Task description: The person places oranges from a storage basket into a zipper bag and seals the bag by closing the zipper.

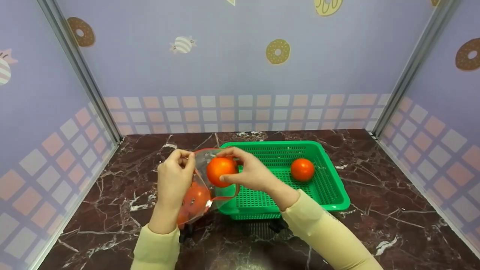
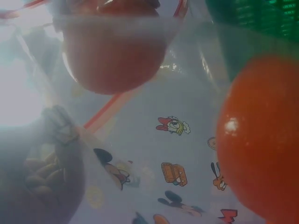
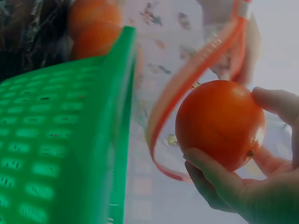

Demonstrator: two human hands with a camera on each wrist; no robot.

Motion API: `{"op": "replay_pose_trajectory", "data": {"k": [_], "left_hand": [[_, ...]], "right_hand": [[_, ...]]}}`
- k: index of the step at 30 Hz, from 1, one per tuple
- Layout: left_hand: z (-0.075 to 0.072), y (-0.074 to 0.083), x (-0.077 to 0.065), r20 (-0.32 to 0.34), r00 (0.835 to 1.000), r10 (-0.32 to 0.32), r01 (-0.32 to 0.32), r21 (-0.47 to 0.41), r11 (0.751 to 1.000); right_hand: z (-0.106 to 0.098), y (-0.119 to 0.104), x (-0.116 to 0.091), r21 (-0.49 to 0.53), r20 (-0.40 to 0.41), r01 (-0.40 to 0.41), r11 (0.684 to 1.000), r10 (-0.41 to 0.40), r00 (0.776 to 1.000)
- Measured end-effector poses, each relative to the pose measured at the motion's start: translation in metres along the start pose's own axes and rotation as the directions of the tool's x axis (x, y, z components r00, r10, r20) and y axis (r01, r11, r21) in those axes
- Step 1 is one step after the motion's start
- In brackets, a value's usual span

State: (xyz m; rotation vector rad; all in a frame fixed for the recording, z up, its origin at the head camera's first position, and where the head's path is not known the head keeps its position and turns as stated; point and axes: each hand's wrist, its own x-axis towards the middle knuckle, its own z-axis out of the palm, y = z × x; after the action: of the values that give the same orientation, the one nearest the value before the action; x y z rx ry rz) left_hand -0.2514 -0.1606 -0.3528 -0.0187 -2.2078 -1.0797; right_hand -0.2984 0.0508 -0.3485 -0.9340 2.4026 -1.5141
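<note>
My left hand pinches the upper edge of a clear plastic bag with a red rim and cartoon prints. Several oranges fill its lower part, seen through the film. In my right hand is another orange, gripped between thumb and fingers at the bag's open mouth. That mouth's red band curves beside the fruit in the right wrist view. Blurred bag film with printed cartoon figures spans the left wrist view.
A green plastic basket with slotted walls stands right of the bag, its left end overlapped by bag and right hand. One orange lies in its right part. The dark red marbled tabletop meets patterned panels at back and sides.
</note>
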Motion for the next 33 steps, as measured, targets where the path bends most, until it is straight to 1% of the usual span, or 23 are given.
{"op": "replay_pose_trajectory", "data": {"k": [6,10,15,19,21,23,25,27,29,31,33], "left_hand": [[0.0,0.001,0.0,0.008,1.0,-0.02,0.021,-0.008,1.0],[0.0,0.002,0.0,0.009,1.0,-0.016,0.016,-0.008,1.0],[0.001,0.001,0.0,-0.002,1.0,-0.01,0.01,-0.014,1.0],[0.001,0.001,0.0,-0.015,1.0,0.0,0.0,-0.008,1.0],[0.001,0.001,0.0,-0.015,1.0,0.003,-0.003,-0.009,1.0],[0.001,0.001,0.0,-0.013,1.0,0.004,-0.004,-0.011,1.0],[0.001,0.001,0.0,-0.013,1.0,0.005,-0.005,-0.01,1.0],[0.001,0.0,0.001,-0.018,1.0,0.009,-0.009,-0.001,1.0],[0.001,0.0,0.001,-0.02,1.0,0.01,-0.01,0.002,1.0],[0.001,0.0,0.001,-0.022,1.0,0.011,-0.011,0.003,1.0],[0.001,0.0,0.001,-0.022,1.0,0.014,-0.014,0.004,1.0]], "right_hand": [[0.012,0.001,0.001,-0.097,0.035,0.011,0.995,-0.008,0.999],[0.014,0.002,0.0,-0.129,0.024,0.023,0.991,-0.02,1.0],[0.01,0.003,-0.002,-0.142,-0.003,0.03,0.989,-0.03,1.0],[0.007,0.002,-0.005,-0.122,-0.023,0.023,0.992,-0.026,0.999],[0.006,0.001,-0.007,-0.13,-0.02,0.023,0.991,-0.026,0.999],[0.006,0.001,-0.009,-0.152,0.007,0.027,0.988,-0.026,1.0],[0.007,0.0,-0.009,-0.172,0.064,0.029,0.985,-0.018,0.998],[0.008,0.0,-0.01,-0.184,0.135,0.027,0.983,-0.002,0.991],[0.009,-0.001,-0.009,-0.192,0.189,0.028,0.981,0.009,0.982],[0.01,-0.001,-0.008,-0.215,0.224,0.043,0.976,0.007,0.975],[0.01,-0.002,-0.007,-0.255,0.254,0.077,0.964,-0.01,0.967]]}}
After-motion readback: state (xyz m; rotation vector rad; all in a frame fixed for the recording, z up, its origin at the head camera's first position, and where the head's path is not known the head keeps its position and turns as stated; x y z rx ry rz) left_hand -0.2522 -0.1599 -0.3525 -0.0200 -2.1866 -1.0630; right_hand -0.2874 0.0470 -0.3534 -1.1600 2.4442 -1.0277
